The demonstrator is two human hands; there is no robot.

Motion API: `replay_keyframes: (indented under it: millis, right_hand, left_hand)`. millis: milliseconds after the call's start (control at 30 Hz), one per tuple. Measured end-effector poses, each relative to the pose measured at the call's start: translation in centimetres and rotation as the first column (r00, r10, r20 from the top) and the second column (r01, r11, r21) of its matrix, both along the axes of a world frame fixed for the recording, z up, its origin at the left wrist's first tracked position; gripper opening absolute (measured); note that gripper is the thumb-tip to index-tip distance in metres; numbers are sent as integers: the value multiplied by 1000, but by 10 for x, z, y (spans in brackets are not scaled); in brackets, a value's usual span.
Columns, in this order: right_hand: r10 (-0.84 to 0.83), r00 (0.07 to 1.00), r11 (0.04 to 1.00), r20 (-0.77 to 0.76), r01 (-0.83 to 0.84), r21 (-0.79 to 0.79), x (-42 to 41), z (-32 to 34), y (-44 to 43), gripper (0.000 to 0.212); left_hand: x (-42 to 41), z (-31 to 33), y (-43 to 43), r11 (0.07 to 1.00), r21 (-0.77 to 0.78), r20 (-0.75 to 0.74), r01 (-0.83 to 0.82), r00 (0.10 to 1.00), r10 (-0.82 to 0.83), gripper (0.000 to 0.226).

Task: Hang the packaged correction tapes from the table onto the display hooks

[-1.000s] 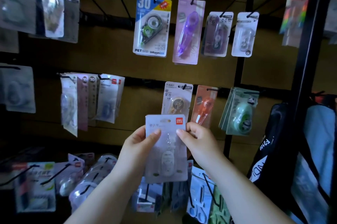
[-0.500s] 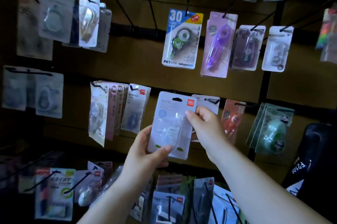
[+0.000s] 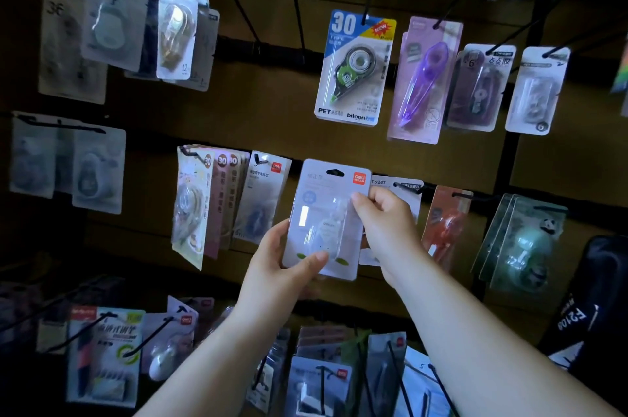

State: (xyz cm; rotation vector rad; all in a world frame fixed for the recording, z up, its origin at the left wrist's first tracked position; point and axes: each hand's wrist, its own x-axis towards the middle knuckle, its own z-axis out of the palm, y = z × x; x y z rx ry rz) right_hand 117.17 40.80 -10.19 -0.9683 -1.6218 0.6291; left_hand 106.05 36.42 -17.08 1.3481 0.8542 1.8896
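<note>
Item: packaged correction tape (image 3: 326, 219), white card with clear blister, red brand mark at its top right corner. Position: centre of the frame, held in front of the middle row of the display.

Left hand (image 3: 282, 267): closed on the pack's lower edge, thumb across the front near the bottom, fingers behind.

Right hand (image 3: 387, 229): closed on the pack's right edge, thumb on the blister, fingers behind the card.

Long axis: near upright, top leaning slightly to the right of the frame.

Hang slot (image 3: 335, 173): dark cut-out at the pack's top centre, above both hands and unobstructed.

Target, as judged: the hook (image 3: 407, 186) just right of the pack, carrying a white T-9267 card (image 3: 396, 194) partly hidden behind the right hand. The slot lies left of the hook tip and about level with it; the right hand is nearer.

Pack not yet on any hook.
</note>
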Motion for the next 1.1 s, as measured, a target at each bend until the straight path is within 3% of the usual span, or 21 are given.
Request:
replay_keyframes:
  millis: [400, 700, 1100]
  right_hand:
    - [-28, 997, 995, -65, 21, -102, 5, -1, 12, 32]
    - [-55, 997, 990, 49, 61, -131, -1, -2, 30, 20]
    - [-85, 987, 990, 135, 99, -104, -15, -1, 90, 23]
  left_hand:
    - [5, 1, 4, 990, 34, 13, -136, 991, 136, 45]
    - [5, -7, 36, 979, -42, -71, -199, 978, 196, 58]
    - [13, 1, 95, 955, -106, -51, -276, 961, 272, 61]
